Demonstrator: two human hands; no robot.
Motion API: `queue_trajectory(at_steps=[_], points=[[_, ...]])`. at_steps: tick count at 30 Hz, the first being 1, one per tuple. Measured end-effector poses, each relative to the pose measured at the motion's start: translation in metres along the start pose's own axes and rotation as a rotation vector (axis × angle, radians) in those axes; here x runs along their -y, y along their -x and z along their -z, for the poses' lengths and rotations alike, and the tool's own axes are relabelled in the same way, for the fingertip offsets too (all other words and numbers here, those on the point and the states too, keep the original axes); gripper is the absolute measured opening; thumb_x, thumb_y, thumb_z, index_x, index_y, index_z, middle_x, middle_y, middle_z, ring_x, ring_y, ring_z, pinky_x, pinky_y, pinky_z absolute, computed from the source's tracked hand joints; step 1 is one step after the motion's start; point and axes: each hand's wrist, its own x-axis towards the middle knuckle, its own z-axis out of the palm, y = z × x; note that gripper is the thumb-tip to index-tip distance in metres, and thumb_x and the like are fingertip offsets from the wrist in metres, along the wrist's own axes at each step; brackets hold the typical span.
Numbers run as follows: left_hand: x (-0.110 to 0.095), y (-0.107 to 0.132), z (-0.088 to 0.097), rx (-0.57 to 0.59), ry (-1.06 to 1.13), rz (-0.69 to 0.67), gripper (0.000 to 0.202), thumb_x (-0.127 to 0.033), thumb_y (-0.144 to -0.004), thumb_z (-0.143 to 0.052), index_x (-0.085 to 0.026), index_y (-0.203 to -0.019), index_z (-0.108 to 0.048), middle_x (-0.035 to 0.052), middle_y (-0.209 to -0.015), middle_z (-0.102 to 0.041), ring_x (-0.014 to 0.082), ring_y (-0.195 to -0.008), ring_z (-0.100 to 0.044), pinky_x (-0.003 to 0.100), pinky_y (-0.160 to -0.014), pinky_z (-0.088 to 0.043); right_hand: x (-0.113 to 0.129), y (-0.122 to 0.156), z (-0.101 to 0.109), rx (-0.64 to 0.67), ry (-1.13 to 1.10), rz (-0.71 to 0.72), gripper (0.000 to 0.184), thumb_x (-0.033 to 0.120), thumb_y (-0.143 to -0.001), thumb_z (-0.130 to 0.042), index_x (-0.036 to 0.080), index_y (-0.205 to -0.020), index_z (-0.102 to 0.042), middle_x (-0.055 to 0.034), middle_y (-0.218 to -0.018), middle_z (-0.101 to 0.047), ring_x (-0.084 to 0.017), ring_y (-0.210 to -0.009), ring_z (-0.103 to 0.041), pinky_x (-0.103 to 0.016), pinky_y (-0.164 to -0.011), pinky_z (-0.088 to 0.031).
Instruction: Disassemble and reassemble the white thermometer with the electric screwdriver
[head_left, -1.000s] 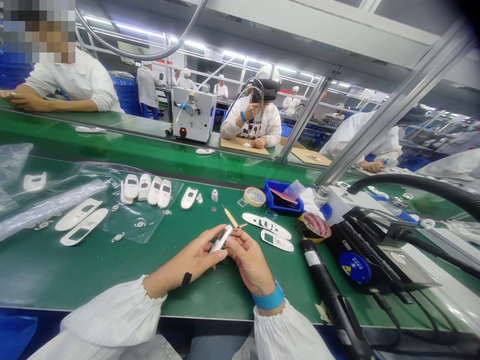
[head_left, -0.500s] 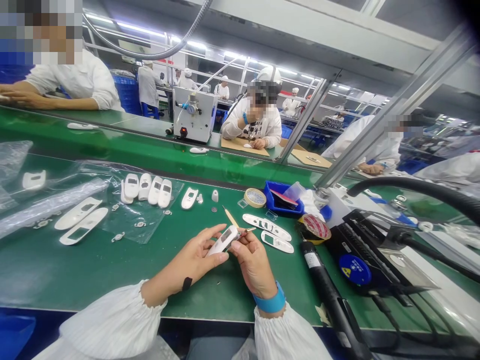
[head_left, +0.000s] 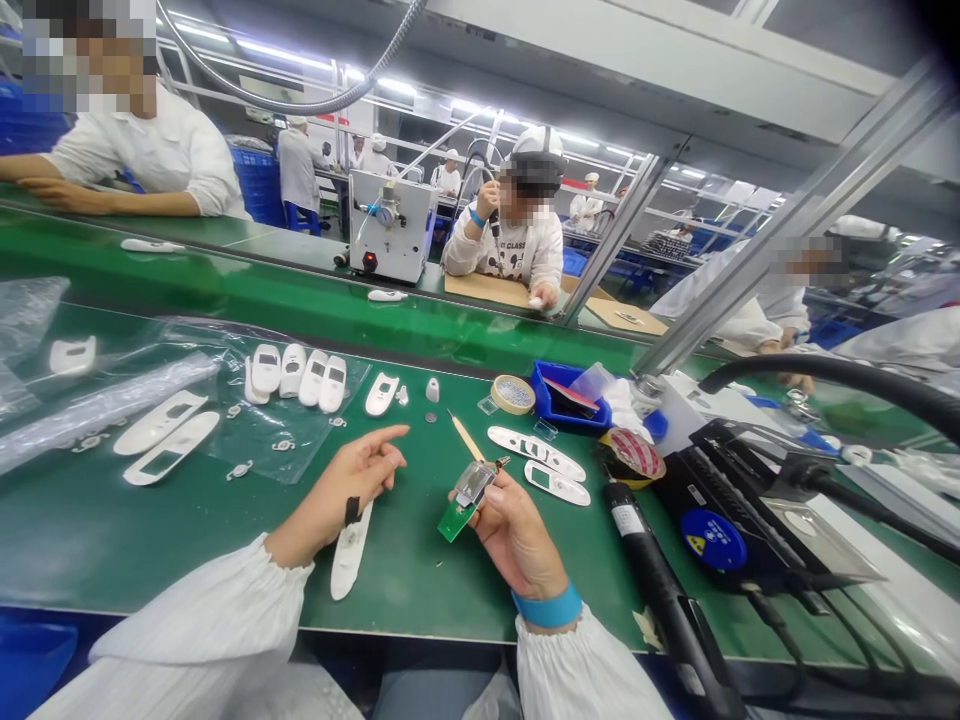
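Observation:
My right hand pinches a green circuit board with a small display on its upper part. Thin wires or metal bits stick out at the top of the board, too small to make out. To the left, my left hand has its fingers stretched out and grasps nothing visible. Partly hidden beneath that hand, a long white plastic shell rests on the green table. A pencil-like wooden tool lies just behind the board. Two more white shells are to the right of my right hand.
Several white housings lie on clear plastic film at the left. Behind stand a tape roll and a blue bin. A black electric screwdriver and a black device occupy the right. Co-workers sit across the green conveyor.
The white casing has come out of my hands and a white shell now lies at the left. My left hand has moved left and opened; the green board shows in my right hand.

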Motion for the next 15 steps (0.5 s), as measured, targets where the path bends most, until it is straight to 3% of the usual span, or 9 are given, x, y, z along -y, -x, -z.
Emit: queue_trajectory(at_steps=[3, 6, 7, 8, 12, 15], points=[[-0.005, -0.008, 0.009, -0.098, -0.173, -0.126, 0.044, -0.037, -0.078, -0.052, -0.016, -0.117, -0.049, 0.0034, -0.08, -0.054, 0.0129, -0.063, -0.05, 0.023, -0.052, -0.038, 0.0, 0.001, 0.0, -0.017, 0.03, -0.011, 0.032, 0.038, -0.063, -0.066, 0.019, -0.088, -0.057, -0.0024, -0.079, -0.061, -0.016, -0.071, -0.059, -0.029, -0.067, -0.047], [-0.015, -0.005, 0.009, -0.284, -0.411, -0.343, 0.037, -0.037, -0.077, -0.054, -0.021, -0.11, -0.056, 0.0076, -0.105, -0.055, 0.0217, -0.095, -0.05, 0.031, -0.08, -0.04, 0.0, 0.001, 0.001, -0.034, 0.043, -0.01, 0.034, 0.041, -0.063, -0.066, 0.019, -0.088, -0.058, -0.0032, -0.077, -0.061, -0.018, -0.072, -0.058, -0.03, -0.066, -0.047], [-0.018, -0.001, 0.006, -0.288, -0.417, -0.365, 0.037, -0.038, -0.077, -0.054, -0.022, -0.11, -0.056, 0.0073, -0.11, -0.053, 0.0227, -0.1, -0.049, 0.032, -0.085, -0.038, 0.0, 0.0, 0.001, -0.035, 0.044, -0.008, 0.034, 0.041, -0.062, -0.066, 0.019, -0.088, -0.058, -0.0032, -0.077, -0.061, -0.018, -0.073, -0.058, -0.03, -0.066, -0.047], [-0.021, 0.004, 0.001, -0.235, -0.372, -0.338, 0.038, -0.039, -0.077, -0.054, -0.022, -0.111, -0.055, 0.007, -0.109, -0.054, 0.0227, -0.1, -0.05, 0.033, -0.086, -0.038, 0.0, 0.0, 0.001, -0.034, 0.043, -0.002, 0.034, 0.04, -0.063, -0.066, 0.02, -0.088, -0.059, -0.0029, -0.078, -0.06, -0.017, -0.073, -0.057, -0.029, -0.067, -0.046], [-0.025, 0.027, -0.026, 0.259, 0.105, 0.039, 0.05, -0.038, -0.075, -0.06, -0.017, -0.118, -0.045, 0.0055, -0.088, -0.058, 0.0192, -0.08, -0.059, 0.031, -0.071, -0.046, 0.001, 0.001, 0.0, -0.012, 0.049, 0.034, 0.029, 0.037, -0.063, -0.066, 0.02, -0.086, -0.059, -0.0012, -0.077, -0.059, -0.014, -0.071, -0.054, -0.027, -0.069, -0.045], [-0.023, 0.034, -0.04, 0.424, 0.32, 0.189, 0.055, -0.03, -0.073, -0.064, -0.017, -0.121, -0.041, 0.0051, -0.084, -0.059, 0.0173, -0.075, -0.061, 0.027, -0.065, -0.048, 0.003, 0.001, 0.0, 0.022, 0.074, 0.024, 0.029, 0.036, -0.064, -0.066, 0.019, -0.085, -0.059, -0.0008, -0.073, -0.058, -0.013, -0.065, -0.051, -0.026, -0.063, -0.043]])
